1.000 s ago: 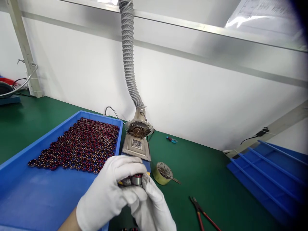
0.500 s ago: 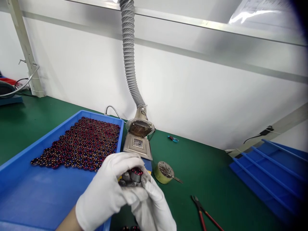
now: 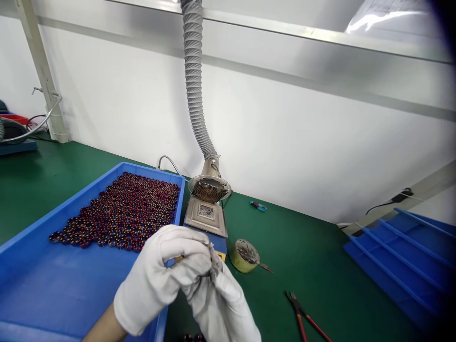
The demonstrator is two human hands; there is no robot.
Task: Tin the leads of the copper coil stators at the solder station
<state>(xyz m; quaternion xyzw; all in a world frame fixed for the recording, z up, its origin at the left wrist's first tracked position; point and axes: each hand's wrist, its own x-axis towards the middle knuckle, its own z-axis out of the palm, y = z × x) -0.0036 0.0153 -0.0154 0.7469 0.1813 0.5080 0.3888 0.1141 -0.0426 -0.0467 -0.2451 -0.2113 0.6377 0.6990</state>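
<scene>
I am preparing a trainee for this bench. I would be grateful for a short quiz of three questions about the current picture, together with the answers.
1. True or false: seen from the head camera, the red-handled pliers lie to the right of the round yellow-green container.

2. What covers the left hand and the right hand?
A) nothing
B) white gloves
C) blue gloves

3. Fill the gap: in the blue tray, the ring-shaped parts are gathered toward the ____ end (near or far).

Key: 1 true; 2 B; 3 far.
</scene>
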